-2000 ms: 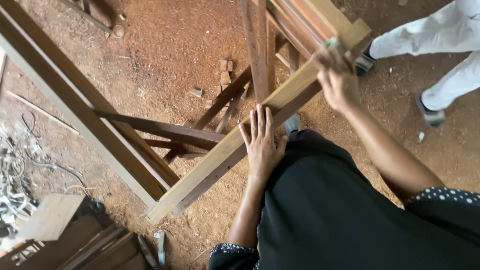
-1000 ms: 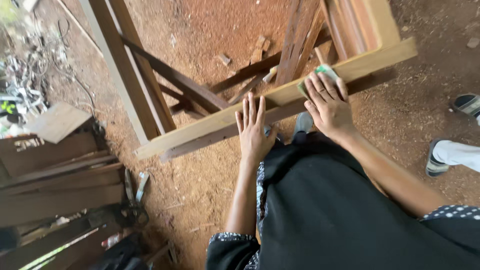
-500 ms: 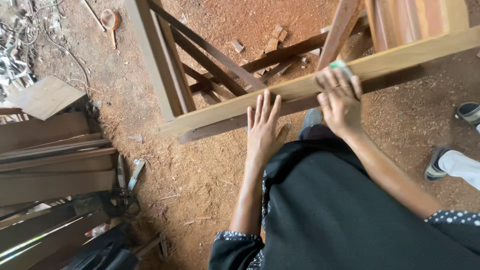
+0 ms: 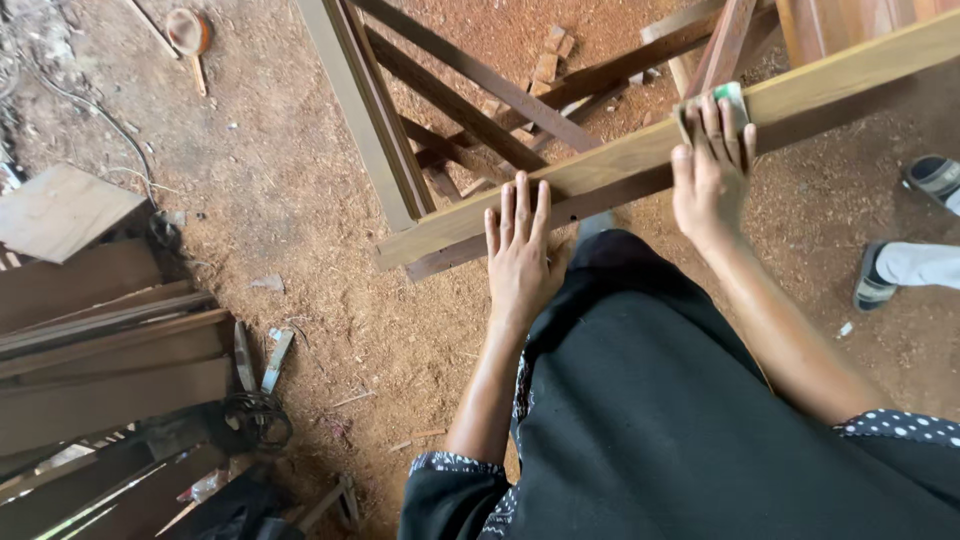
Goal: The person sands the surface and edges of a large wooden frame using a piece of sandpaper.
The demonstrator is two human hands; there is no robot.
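The left hand (image 4: 520, 255) is lying flat, fingers spread and pointing away, its grip open on the long wooden beam (image 4: 610, 165) that is slanting across a frame above the sawdust floor (image 4: 300, 200). The right hand (image 4: 712, 170) is reaching farther along the beam, its arm extended and its fingers pressing a green-edged sanding pad (image 4: 728, 98) against the wood.

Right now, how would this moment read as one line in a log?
left hand: flat on wooden rail | right hand: pressing green-edged sanding pad on rail | floor: sawdust
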